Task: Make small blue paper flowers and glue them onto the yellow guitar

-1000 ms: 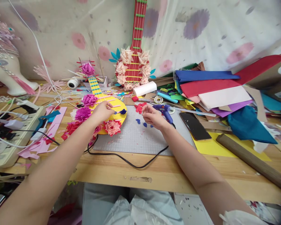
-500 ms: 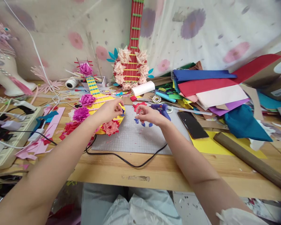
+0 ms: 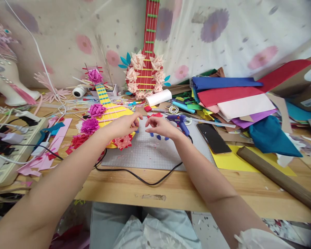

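Note:
My left hand (image 3: 126,125) is over the lower right edge of a yellow paper guitar (image 3: 115,113). Its fingers are loosely bent and apart, with nothing visible in them. Beneath it, a small blue piece (image 3: 137,131) shows at the guitar's edge. Facing it across a narrow gap is my right hand (image 3: 160,126), thumb and fingers parted, with nothing seen between them. Small blue paper petals (image 3: 159,137) lie on the grey cutting mat (image 3: 145,155) below the right hand. Red paper (image 3: 155,115) is partly hidden behind that hand. A blue glue gun (image 3: 180,122) rests just right of it.
A black cord (image 3: 134,171) loops along the table's front. To the right are a phone (image 3: 214,138), a brown roll (image 3: 272,173) and stacked coloured paper (image 3: 230,93). A red paper guitar (image 3: 149,65) stands behind. At left sits a power strip (image 3: 23,152).
My left hand has shifted slightly right, off the blue piece at the guitar's edge, and its fingers have loosened. My right hand has moved slightly left, so the gap between the hands is narrower.

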### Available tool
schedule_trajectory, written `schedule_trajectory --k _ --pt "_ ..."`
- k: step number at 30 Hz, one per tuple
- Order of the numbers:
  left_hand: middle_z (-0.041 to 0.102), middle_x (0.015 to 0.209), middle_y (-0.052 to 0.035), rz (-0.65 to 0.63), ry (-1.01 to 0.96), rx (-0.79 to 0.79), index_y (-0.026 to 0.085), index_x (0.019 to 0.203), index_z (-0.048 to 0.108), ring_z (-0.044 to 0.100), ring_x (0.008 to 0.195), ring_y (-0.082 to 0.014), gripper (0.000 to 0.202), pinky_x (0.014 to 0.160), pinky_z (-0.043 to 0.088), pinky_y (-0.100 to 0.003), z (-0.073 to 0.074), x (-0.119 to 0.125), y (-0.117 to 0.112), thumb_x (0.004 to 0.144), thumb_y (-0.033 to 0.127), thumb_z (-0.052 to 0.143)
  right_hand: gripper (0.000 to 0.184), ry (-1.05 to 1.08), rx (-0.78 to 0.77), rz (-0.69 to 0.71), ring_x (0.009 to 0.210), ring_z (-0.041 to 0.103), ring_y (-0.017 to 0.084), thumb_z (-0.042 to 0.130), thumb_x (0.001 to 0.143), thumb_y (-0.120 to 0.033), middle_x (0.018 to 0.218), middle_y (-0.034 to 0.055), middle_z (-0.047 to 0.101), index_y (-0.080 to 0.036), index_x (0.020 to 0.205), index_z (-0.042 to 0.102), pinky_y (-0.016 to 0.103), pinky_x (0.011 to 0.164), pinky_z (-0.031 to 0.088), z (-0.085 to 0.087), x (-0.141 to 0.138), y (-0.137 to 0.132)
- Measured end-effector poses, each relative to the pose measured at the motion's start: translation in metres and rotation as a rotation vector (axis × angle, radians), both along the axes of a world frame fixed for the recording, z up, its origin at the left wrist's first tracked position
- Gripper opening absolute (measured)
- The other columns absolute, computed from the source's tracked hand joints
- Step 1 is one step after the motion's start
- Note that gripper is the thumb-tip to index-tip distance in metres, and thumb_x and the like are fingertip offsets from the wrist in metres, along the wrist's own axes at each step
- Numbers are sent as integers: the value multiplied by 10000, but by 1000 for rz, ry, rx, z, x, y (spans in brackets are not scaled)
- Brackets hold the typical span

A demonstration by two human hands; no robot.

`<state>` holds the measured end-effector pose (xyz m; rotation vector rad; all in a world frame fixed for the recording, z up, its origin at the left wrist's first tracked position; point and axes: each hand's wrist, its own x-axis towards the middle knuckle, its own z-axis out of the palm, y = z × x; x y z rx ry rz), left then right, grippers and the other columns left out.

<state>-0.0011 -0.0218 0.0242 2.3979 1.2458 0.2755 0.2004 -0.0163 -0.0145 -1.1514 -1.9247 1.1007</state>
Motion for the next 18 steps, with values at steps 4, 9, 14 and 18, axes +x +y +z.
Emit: schedule_trajectory --k 4,9,14,18 --pt "600 1113 -44 -50 32 71 244 1282 342 623 753 -116 561 667 469 -237 2 4 -2 755 142 506 269 196 -56 20 759 596 125 665 610 -167 848 -3 628 -196 841 530 275 693 474 -3 -12 0" --pt "491 1307 -111 -84 109 158 249 1396 195 630 865 -154 739 729 468 -265 7 8 -7 749 125 529 339 264 -158 74 781 649 171 656 627 -158 759 -13 655 -222 852 410 308 693 495 -6 -21 1" --pt "435 1365 -137 -58 142 126 264 1443 87 628 925 -182 844 753 469 -286 4 9 -6 744 106 532 392 214 -151 33 745 660 177 647 613 -105 712 -31 658 -235 855 367 297 664 492 -5 -26 1" --pt "454 1348 -131 -74 113 145 263 1442 117 618 945 -180 843 760 468 -281 2 8 -5 732 95 539 420 178 -161 11 698 648 163 650 590 -86 684 -41 649 -237 841 349 284 638 481 -4 -29 1"
